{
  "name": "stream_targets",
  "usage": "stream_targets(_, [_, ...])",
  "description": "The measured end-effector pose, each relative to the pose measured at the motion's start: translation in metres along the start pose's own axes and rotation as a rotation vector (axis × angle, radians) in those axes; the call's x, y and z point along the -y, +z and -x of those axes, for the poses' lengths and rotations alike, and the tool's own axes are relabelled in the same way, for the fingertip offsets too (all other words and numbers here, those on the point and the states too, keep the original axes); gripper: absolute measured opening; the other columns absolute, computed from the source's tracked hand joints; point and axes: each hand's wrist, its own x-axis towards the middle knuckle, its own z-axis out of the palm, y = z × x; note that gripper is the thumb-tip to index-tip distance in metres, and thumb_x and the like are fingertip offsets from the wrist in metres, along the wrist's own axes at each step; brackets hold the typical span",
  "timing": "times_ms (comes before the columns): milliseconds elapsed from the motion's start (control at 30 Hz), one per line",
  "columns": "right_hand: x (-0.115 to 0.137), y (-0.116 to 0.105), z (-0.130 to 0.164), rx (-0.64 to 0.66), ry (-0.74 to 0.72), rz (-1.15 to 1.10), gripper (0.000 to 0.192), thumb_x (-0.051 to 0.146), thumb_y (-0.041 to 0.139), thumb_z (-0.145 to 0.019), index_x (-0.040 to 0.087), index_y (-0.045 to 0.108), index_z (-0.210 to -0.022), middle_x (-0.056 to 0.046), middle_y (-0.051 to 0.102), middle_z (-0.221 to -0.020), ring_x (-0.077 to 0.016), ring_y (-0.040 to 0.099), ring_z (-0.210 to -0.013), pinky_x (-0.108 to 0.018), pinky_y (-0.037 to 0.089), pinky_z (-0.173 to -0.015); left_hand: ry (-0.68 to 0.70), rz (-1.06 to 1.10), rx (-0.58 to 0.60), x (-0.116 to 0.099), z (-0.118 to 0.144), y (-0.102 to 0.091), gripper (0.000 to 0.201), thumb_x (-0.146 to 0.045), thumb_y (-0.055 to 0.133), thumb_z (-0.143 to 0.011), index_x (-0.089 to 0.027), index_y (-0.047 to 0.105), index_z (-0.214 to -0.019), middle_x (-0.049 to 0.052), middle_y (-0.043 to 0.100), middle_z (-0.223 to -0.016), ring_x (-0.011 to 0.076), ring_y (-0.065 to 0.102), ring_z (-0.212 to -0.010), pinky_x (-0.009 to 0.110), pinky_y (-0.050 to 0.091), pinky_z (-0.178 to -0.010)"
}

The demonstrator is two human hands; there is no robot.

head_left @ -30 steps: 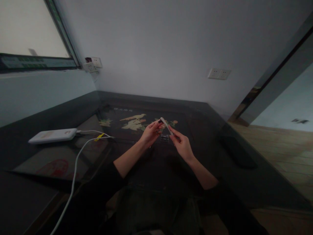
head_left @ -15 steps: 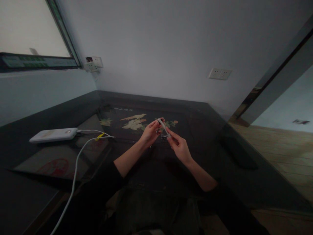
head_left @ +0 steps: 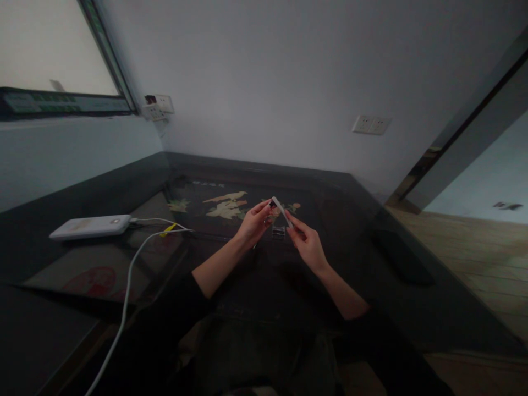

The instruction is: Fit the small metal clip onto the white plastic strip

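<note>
My right hand (head_left: 306,246) pinches a thin white stick-like tool (head_left: 282,212), which slants up to the left. My left hand (head_left: 252,222) holds a tiny dark piece (head_left: 271,205) at its fingertips, right against the upper tip of the white tool. Both hands hover above a dark glass-topped table (head_left: 363,258). A small clear plastic box (head_left: 279,232) stands on the table just below and between the hands. The dim light hides what the tiny piece is.
A white power bank (head_left: 89,226) lies at the left with white cables (head_left: 127,275) running toward me. An inlaid bird-and-flower picture (head_left: 225,207) lies under the glass beyond my hands. Wall sockets (head_left: 370,124) sit on the far wall; wooden floor (head_left: 474,247) lies to the right.
The white tool swung slightly left half a second ago, then back right; its tip again meets the piece at my left fingertips. My hands have barely shifted.
</note>
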Motion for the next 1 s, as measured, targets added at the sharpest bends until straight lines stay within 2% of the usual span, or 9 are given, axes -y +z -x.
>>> stream_targets(200, [0.0050, -0.0003, 0.0007, 0.028, 0.009, -0.025, 0.048, 0.030, 0.054, -0.086, 0.015, 0.056, -0.132, -0.009, 0.071, -0.092, -0.0154, 0.059, -0.068, -0.022, 0.045, -0.051, 0.013, -0.035, -0.016, -0.0023, 0.0003, 0.0030, 0.027, -0.018, 0.078, -0.066, -0.015, 0.070, -0.092, 0.004, 0.071, -0.091, 0.0068, 0.062, -0.068, 0.016, 0.044, -0.058])
stream_targets(300, [0.0052, -0.0010, 0.0003, 0.031, 0.021, -0.021, 0.049, 0.031, 0.054, -0.086, 0.015, 0.056, -0.132, -0.010, 0.070, -0.095, -0.0097, 0.049, -0.053, -0.021, 0.039, -0.044, 0.023, -0.058, -0.010, -0.0026, 0.0007, 0.0030, 0.026, -0.018, 0.077, -0.068, -0.015, 0.069, -0.094, 0.007, 0.071, -0.101, 0.0074, 0.062, -0.071, 0.017, 0.044, -0.060])
stream_targets(400, [0.0038, -0.0018, -0.0005, 0.020, 0.025, -0.008, 0.049, 0.031, 0.053, -0.086, 0.016, 0.057, -0.132, -0.010, 0.070, -0.100, -0.0062, 0.040, -0.046, -0.020, 0.033, -0.040, 0.024, -0.075, -0.019, -0.0018, 0.0007, 0.0019, 0.028, -0.019, 0.077, -0.068, -0.015, 0.069, -0.095, 0.007, 0.071, -0.102, 0.0079, 0.062, -0.072, 0.017, 0.044, -0.059])
stream_targets(567, [0.0035, -0.0025, -0.0012, 0.020, 0.013, -0.007, 0.049, 0.030, 0.053, -0.086, 0.016, 0.056, -0.132, -0.010, 0.069, -0.099, -0.0069, 0.041, -0.048, -0.019, 0.031, -0.040, 0.026, -0.084, -0.038, 0.0002, -0.0011, -0.0005, 0.029, -0.019, 0.079, -0.066, -0.015, 0.069, -0.093, 0.006, 0.071, -0.099, 0.0086, 0.062, -0.073, 0.017, 0.044, -0.059])
stream_targets(767, [0.0058, -0.0017, -0.0009, 0.018, 0.023, -0.008, 0.049, 0.029, 0.053, -0.086, 0.014, 0.056, -0.132, -0.011, 0.069, -0.098, -0.0094, 0.048, -0.055, -0.020, 0.035, -0.043, 0.035, -0.089, -0.066, 0.0008, -0.0031, -0.0030, 0.028, -0.019, 0.079, -0.065, -0.015, 0.070, -0.091, 0.002, 0.068, -0.082, 0.0077, 0.061, -0.069, 0.018, 0.044, -0.061])
stream_targets(1000, [0.0054, -0.0021, -0.0010, 0.025, 0.030, -0.013, 0.050, 0.031, 0.053, -0.086, 0.015, 0.056, -0.133, -0.010, 0.068, -0.093, -0.0084, 0.042, -0.051, -0.020, 0.032, -0.041, 0.036, -0.075, -0.061, -0.0007, -0.0020, -0.0019, 0.024, -0.020, 0.078, -0.067, -0.015, 0.071, -0.090, 0.002, 0.068, -0.078, 0.0065, 0.059, -0.066, 0.018, 0.044, -0.060])
